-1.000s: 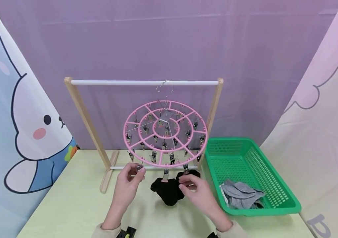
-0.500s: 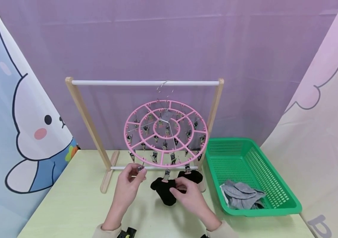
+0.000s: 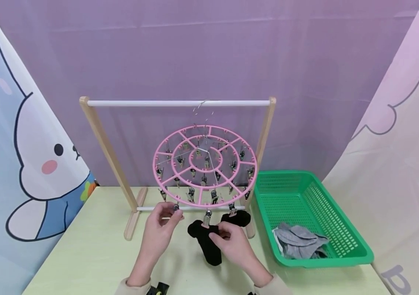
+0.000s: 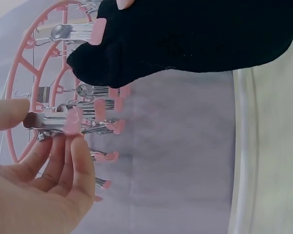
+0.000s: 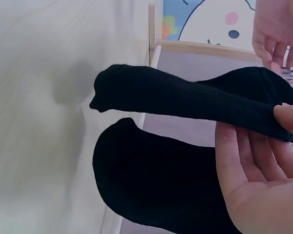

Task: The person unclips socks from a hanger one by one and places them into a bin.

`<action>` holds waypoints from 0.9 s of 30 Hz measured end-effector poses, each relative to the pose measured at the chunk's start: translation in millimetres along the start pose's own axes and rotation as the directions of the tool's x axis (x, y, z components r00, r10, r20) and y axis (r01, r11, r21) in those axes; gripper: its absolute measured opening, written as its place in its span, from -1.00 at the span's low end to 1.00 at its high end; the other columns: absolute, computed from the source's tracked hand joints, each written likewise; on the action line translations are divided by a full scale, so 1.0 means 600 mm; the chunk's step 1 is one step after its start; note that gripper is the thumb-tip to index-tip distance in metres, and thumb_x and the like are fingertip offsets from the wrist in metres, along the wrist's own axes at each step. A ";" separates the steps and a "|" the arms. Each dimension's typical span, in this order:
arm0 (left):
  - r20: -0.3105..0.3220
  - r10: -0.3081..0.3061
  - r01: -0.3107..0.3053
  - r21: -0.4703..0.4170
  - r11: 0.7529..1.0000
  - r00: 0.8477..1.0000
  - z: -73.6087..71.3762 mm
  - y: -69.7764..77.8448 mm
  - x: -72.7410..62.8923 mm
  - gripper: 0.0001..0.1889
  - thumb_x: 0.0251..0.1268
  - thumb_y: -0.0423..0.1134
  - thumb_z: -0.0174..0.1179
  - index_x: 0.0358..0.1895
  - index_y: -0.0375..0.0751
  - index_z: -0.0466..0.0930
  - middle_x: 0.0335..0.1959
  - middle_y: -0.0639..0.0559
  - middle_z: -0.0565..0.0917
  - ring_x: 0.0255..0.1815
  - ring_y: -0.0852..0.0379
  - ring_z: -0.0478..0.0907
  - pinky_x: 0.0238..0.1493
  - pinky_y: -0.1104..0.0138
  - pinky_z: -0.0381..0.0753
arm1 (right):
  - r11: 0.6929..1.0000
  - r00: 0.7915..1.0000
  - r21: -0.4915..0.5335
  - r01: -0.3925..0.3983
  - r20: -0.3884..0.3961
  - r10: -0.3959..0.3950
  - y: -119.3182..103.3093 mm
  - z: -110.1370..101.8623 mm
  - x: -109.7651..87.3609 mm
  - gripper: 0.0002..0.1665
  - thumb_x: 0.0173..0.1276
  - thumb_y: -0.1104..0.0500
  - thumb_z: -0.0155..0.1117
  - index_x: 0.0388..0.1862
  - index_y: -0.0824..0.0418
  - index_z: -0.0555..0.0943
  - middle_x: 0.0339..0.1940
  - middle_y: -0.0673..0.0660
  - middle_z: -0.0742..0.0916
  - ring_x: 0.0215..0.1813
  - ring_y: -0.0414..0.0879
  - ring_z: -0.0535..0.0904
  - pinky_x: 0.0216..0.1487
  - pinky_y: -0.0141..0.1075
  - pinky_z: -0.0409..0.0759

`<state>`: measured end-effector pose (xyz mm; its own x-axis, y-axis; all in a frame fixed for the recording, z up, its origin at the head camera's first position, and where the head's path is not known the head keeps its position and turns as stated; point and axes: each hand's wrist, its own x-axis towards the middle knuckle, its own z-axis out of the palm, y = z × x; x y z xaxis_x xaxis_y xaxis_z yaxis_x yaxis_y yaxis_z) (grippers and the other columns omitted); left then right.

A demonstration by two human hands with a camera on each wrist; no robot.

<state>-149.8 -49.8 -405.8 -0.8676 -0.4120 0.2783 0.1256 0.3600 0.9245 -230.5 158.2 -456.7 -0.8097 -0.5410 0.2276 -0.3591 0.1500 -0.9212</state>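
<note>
My left hand (image 3: 159,229) pinches a metal clip with pink tips (image 4: 53,122) at the near left rim of the pink round hanger (image 3: 201,205). The clip's tips look bare. My right hand (image 3: 237,243) pinches the cuff of a black sock (image 3: 209,248) between thumb and fingers. That sock's other side is caught in a neighbouring clip (image 3: 207,217), and its toe points down toward the table. Just behind my right hand, a second black sock (image 3: 240,218) hangs from another clip (image 3: 232,209). The right wrist view shows both socks, the held one (image 5: 161,92) partly covering the rest.
The hanger hangs from the white bar (image 3: 146,103) of a wooden stand (image 3: 108,153), with several bare clips below its rings. At the right, a green basket (image 3: 342,262) holds grey cloth (image 3: 299,241). A purple curtain (image 3: 180,53) closes off the back.
My right hand has moved left from the second sock's side onto the near sock's cuff and pulled it; that sock has turned and hangs longer. My left hand has stayed at its clip.
</note>
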 end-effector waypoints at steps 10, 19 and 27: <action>-0.184 0.299 -0.276 0.142 0.951 0.936 0.012 0.002 -0.009 -0.70 0.31 -0.38 0.37 0.05 -0.34 0.57 -0.06 -0.01 0.63 -0.13 0.09 0.54 -0.12 0.43 0.56 | 0.999 0.999 0.041 -0.004 0.054 0.002 -0.005 -0.003 -0.005 -0.93 0.36 0.27 0.39 -0.33 0.24 0.68 -0.42 0.03 0.72 -0.40 -0.26 0.58 -0.31 -0.40 0.59; -0.173 0.543 -0.518 0.167 0.839 0.822 0.019 0.010 -0.012 -0.82 0.25 -0.55 0.31 -0.12 -0.32 0.64 -0.26 -0.04 0.64 -0.24 0.14 0.56 -0.13 0.51 0.55 | 1.000 0.998 0.022 -0.011 0.069 0.010 -0.011 -0.005 -0.007 -0.91 0.36 0.25 0.39 -0.35 0.23 0.67 -0.44 0.01 0.72 -0.39 -0.26 0.59 -0.32 -0.41 0.59; -0.054 0.556 -0.543 0.154 0.825 0.829 0.035 0.011 -0.015 -0.80 0.25 -0.50 0.32 -0.13 -0.17 0.68 -0.23 0.06 0.72 -0.19 0.12 0.63 -0.03 0.40 0.59 | 0.999 0.993 0.026 -0.024 0.114 0.021 -0.014 -0.004 -0.010 -0.89 0.37 0.22 0.39 -0.33 0.24 0.68 -0.42 0.01 0.72 -0.38 -0.26 0.62 -0.33 -0.40 0.60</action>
<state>-151.3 -26.0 -408.0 -0.6239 -0.1866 0.7589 0.5011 0.6496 0.5717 -223.8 162.5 -449.8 -0.7588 -0.6286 0.1709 -0.3277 0.1416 -0.9341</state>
